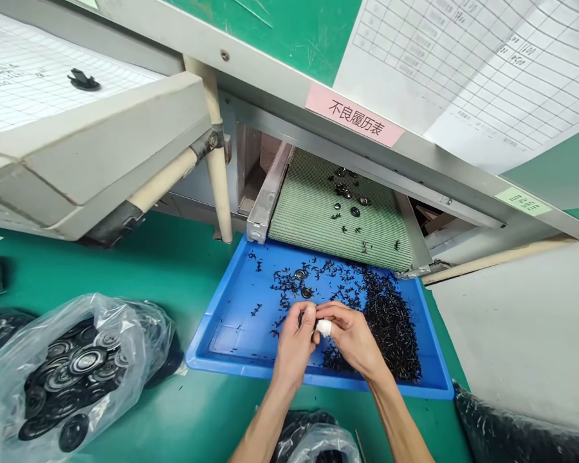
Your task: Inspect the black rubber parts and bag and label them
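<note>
Left hand (294,344) and right hand (352,337) closed together over blue plastic tray (207,347).
Fingertips pinch a small black part (301,319), mostly hidden; one right finger is taped (323,328). Loose black pins (390,328) and round black discs (306,292) lie in the tray, below a green mesh conveyor belt (318,212).

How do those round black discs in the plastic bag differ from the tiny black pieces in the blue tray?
The round discs are far larger than the small black pieces, which are thin and slender. The discs lie overlapping inside a clear plastic bag, while the pieces lie loose, heaped and scattered, in the blue tray. Both are dark in colour.
</note>
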Demonstrator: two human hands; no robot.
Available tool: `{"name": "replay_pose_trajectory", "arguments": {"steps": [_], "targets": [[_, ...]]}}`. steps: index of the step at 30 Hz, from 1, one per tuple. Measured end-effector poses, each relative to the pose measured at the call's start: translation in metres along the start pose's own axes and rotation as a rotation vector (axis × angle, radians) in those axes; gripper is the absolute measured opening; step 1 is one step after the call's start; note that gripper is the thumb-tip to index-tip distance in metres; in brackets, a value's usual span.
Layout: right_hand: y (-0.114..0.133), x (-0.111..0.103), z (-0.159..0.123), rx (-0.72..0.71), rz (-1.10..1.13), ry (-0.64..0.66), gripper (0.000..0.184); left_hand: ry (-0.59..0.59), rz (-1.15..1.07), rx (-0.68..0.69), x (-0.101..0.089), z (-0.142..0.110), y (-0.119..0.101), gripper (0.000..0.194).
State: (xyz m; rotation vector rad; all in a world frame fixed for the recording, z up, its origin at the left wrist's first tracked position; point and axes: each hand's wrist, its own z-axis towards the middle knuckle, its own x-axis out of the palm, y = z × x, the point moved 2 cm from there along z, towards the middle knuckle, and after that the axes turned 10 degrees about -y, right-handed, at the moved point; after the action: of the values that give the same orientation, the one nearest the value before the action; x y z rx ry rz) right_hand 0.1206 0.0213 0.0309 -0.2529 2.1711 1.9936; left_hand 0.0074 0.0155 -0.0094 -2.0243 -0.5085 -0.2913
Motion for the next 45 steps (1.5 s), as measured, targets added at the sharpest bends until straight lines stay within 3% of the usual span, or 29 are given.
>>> {"name": "replay_pose_trajectory", "arguments": {"steps": [4, 7, 9, 11, 14, 16, 20, 27, 32, 39, 42, 45], "targets": [[-0.003, 0.005, -0.001, -0.034, 0.027, -0.086, 0.011, -0.051, 0.07, 0.168, -0.001, -0.002, 0.004, 0.035], [-0.004, 0.005, 0.005, -0.01, 0.019, -0.164, 0.01, -0.065, 0.055, 0.208, 0.0, -0.004, 0.004, 0.031], [-0.004, 0.004, 0.013, -0.016, -0.066, -0.124, 0.017, -0.078, -0.004, 0.202, 0.0, -0.005, 0.002, 0.03], [-0.005, 0.002, 0.025, -0.083, -0.319, -0.054, 0.026, -0.138, -0.11, 0.178, -0.002, -0.004, -0.002, 0.03], [-0.015, 0.002, 0.047, -0.191, -0.713, -0.05, 0.04, -0.284, -0.357, 0.11, -0.008, 0.001, -0.009, 0.032], [-0.025, 0.006, 0.059, -0.206, -0.784, -0.035, 0.044, -0.344, -0.504, 0.054, -0.012, 0.005, -0.013, 0.032], [-0.04, 0.017, 0.07, -0.169, -0.791, 0.038, 0.041, -0.33, -0.59, -0.004, -0.013, 0.009, -0.015, 0.032], [-0.042, 0.008, 0.063, -0.128, -0.746, 0.007, 0.045, -0.25, -0.505, -0.027, -0.012, 0.009, -0.012, 0.037], [-0.04, -0.007, 0.047, -0.087, -0.602, -0.097, 0.034, -0.184, -0.398, -0.037, -0.008, 0.007, -0.011, 0.04], [-0.008, 0.003, 0.002, 0.056, -0.088, -0.243, 0.016, 0.012, -0.033, 0.011, -0.001, 0.002, -0.002, 0.041], [0.004, 0.004, -0.01, -0.042, -0.243, -0.198, 0.02, -0.017, 0.026, 0.118, -0.001, 0.0, -0.006, 0.031], [0.011, -0.001, -0.015, -0.213, -0.554, -0.1, 0.052, -0.078, 0.123, 0.288, -0.001, -0.003, -0.013, 0.021]]}}
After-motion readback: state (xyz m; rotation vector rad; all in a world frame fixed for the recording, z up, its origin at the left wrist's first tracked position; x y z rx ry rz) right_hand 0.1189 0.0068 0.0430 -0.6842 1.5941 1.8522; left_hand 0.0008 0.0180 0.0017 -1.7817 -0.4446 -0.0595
